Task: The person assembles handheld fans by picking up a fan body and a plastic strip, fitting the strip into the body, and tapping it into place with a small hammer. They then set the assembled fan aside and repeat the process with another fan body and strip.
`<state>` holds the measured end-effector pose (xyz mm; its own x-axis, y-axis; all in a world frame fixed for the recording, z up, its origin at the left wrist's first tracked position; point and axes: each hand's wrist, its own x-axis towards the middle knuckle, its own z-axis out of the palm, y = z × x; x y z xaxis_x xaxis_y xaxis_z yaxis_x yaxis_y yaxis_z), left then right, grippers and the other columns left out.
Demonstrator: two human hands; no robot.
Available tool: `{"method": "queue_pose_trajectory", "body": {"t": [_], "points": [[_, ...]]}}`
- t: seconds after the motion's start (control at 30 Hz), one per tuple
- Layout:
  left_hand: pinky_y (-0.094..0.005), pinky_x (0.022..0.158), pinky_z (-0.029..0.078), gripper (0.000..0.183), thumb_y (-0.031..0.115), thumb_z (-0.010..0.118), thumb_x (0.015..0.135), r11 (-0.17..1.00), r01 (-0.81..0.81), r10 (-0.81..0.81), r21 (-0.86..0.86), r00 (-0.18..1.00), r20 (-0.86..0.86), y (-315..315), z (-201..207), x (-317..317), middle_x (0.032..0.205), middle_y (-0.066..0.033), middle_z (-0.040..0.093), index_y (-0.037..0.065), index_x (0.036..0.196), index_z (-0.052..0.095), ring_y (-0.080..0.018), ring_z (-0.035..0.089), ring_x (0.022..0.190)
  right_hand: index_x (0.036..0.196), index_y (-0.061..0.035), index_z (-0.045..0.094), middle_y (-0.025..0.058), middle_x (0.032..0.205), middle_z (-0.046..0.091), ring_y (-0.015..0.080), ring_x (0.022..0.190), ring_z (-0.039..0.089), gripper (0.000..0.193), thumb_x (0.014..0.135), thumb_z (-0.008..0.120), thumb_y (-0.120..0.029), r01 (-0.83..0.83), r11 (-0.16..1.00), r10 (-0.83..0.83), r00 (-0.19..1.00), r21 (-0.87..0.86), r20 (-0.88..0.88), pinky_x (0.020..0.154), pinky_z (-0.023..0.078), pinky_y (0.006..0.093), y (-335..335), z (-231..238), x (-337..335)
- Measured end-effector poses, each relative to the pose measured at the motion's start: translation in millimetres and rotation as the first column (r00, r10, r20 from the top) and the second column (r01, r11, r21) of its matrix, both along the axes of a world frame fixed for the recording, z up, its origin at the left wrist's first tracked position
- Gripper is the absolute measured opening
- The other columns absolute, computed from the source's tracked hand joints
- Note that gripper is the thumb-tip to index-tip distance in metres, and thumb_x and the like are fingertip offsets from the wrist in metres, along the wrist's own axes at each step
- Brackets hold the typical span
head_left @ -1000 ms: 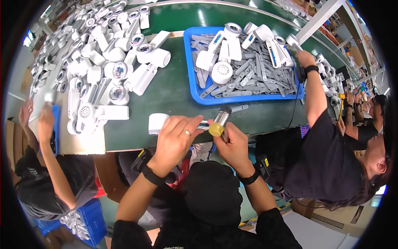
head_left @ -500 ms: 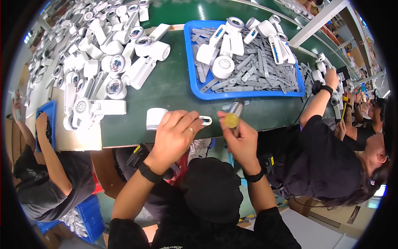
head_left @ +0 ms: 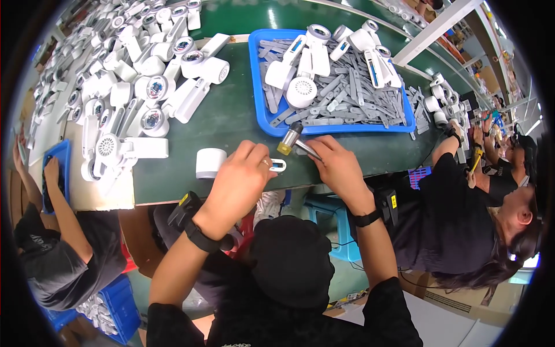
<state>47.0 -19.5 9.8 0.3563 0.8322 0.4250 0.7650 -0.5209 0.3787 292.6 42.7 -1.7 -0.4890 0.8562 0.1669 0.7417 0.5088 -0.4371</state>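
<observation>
A white handheld fan [head_left: 210,163] lies on the green table in front of me, its round head to the left and the slotted end of its handle to the right. My left hand [head_left: 241,176] is closed over the handle, covering most of it. My right hand [head_left: 341,168] grips the thin metal handle of a small hammer [head_left: 291,137]. One end of the hammer's head is yellow, the other dark. It is just beyond the fan handle's right end, yellow end angled toward it, and looks apart from it.
A blue tray [head_left: 256,81] beyond my hands holds many grey strips [head_left: 347,95], with several white fans on top. More white fans [head_left: 155,88] are heaped at the left. Co-workers [head_left: 457,222] sit on both sides. A blue stool [head_left: 338,217] stands below the table's edge.
My right hand has turned, swinging the hammer head away from me and leftward; it now shows side-on. My left hand stays on the fan. The whole view has shifted slightly.
</observation>
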Motion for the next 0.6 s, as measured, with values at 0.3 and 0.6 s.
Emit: {"method": "queue_pose_trajectory", "body": {"t": [0.3,0.6], "points": [[-0.0397,0.083,0.055,0.022,0.010,0.081,0.078,1.000,-0.008,0.008,-0.002,1.000,0.018,-8,-1,-3,0.107,-0.0072,0.069,0.002,0.095,0.071,-0.0293,0.064,0.099,0.114,-0.0039,0.070,0.0085,0.097,0.065,0.0262,0.079,0.066,0.021,0.094,0.074,-0.005,0.033,0.998,-0.043,0.972,-0.048,-0.232,0.070,0.052,0.0357,-13,19,4],[-0.0507,0.114,0.044,0.052,0.023,0.092,0.067,0.987,-0.130,0.135,0.092,0.989,-0.057,-12,22,-42,0.126,-0.0094,0.070,0.005,0.113,0.075,-0.0349,0.059,0.127,0.132,-0.0025,0.069,-0.0011,0.080,0.064,0.0015,0.040,0.039,0.032,0.101,0.070,-0.006,-0.079,0.810,-0.495,0.437,-0.581,-0.751,0.038,0.026,0.0214,-30,64,-31]]}}
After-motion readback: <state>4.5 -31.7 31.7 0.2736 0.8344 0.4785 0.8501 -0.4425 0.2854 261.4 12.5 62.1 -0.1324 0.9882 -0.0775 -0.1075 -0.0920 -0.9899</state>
